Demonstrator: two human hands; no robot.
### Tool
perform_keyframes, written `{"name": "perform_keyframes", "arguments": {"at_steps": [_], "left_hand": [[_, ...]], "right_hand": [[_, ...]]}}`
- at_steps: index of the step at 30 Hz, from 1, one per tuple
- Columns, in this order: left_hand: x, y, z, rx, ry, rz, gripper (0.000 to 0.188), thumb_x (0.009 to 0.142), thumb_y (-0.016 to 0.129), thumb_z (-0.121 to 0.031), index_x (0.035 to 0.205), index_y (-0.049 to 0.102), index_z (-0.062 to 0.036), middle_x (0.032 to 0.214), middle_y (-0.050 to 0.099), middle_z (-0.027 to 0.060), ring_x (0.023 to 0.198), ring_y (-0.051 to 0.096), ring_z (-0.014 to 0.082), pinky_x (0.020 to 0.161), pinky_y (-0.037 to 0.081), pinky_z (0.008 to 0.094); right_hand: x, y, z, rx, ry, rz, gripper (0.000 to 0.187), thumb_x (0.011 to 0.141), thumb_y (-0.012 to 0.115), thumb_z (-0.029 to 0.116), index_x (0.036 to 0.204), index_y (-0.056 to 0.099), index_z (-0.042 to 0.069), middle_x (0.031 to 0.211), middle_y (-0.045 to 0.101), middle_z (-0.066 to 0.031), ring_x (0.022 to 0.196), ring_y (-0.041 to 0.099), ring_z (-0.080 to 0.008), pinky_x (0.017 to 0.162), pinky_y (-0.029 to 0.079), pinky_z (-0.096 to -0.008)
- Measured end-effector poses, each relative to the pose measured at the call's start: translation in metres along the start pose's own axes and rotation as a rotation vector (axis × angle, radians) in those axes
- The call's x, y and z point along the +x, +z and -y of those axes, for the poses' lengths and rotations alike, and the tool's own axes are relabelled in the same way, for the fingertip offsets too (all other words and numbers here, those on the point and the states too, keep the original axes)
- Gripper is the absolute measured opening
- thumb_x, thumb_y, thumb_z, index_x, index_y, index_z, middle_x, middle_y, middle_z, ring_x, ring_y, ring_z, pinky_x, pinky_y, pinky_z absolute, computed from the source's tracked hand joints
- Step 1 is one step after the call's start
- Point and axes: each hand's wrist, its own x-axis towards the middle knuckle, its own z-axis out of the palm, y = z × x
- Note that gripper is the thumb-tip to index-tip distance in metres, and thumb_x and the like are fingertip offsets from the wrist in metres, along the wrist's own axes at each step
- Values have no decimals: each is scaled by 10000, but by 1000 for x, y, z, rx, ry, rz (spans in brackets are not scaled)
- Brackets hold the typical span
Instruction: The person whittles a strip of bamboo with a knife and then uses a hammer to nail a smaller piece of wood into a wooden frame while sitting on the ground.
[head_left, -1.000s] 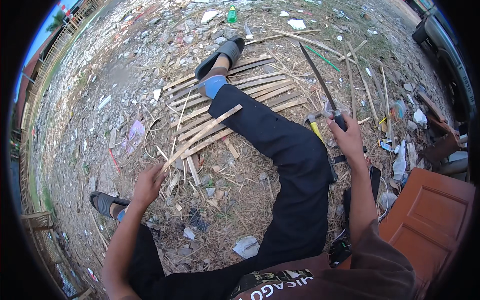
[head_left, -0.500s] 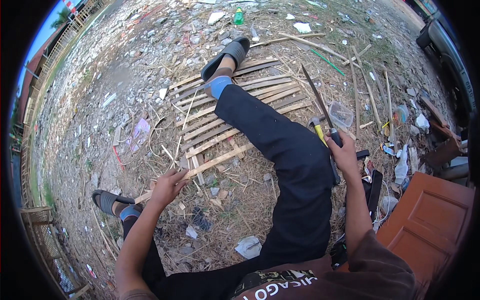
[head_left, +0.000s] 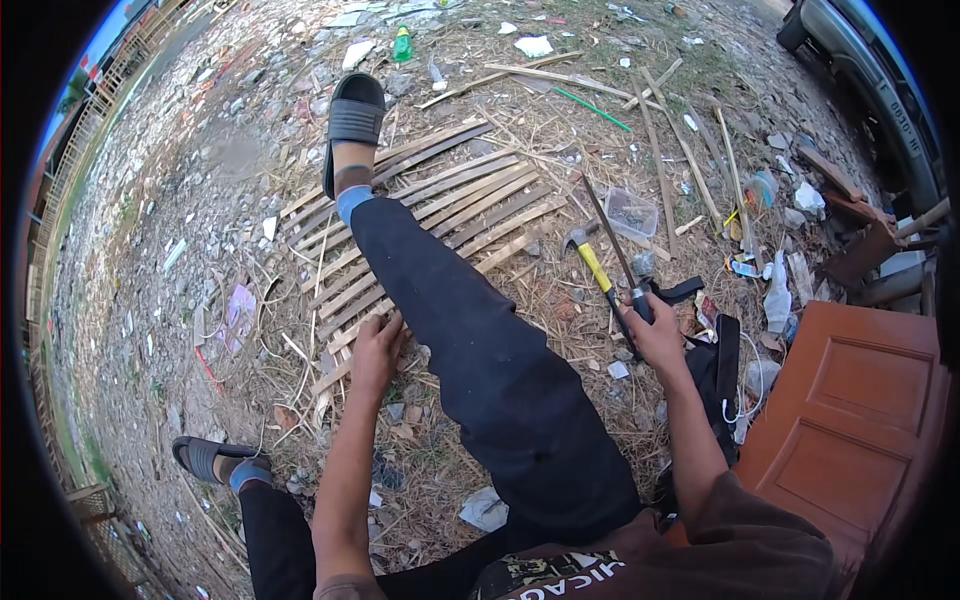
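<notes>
Pale wood in the slatted fence at the far left, bending along the rim, with stony, littered ground next to it. On the left foot, a dark ribbed sandal over a blue sock; farther up, a crumpled purple scrap near a thin red strip.

Holds the left hand at the near left part of a row of wooden strips, seemingly against the nearest strip. Fingers bent and close together; cannot tell whether clamped on the wood or only laid upon it.

Stretches the right leg, in black trousers, across the row, with strips showing on both sides of the shin. Beyond the toes, near the top, a green bottle.

Right of the row, on dry grass, a hammer with a yellow and black handle, and a clear plastic box. Just beside the hammer, grips a long dark blade by its black handle with the right hand, fingers closed around it, tip slanting up and left.

Farther right, loose sticks, a white cable, a reddish-brown panelled door and, along the upper rim, part of a vehicle.
</notes>
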Motion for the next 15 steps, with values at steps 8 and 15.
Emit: {"name": "perform_keyframes", "arguments": {"at_steps": [8,15], "left_hand": [[25,20,-1,58,104,9,267,763,643,-63,1027,678,-64,1010,606,126,971,565,330,864,487,428],[33,30,-19,-246,31,66,347,789,625,-131,1124,660,-45,1226,607,153,1173,520,367,999,436,438]], "right_hand": [[-25,2,-18,-257,-54,44,293,838,697,248,927,617,-20,659,528,-79,604,501,-164,583,411,-335],[-74,-18,-57,-403,-6,126,333,838,691,255,979,595,-31,696,584,-154,632,588,-266,636,460,-392]]}}
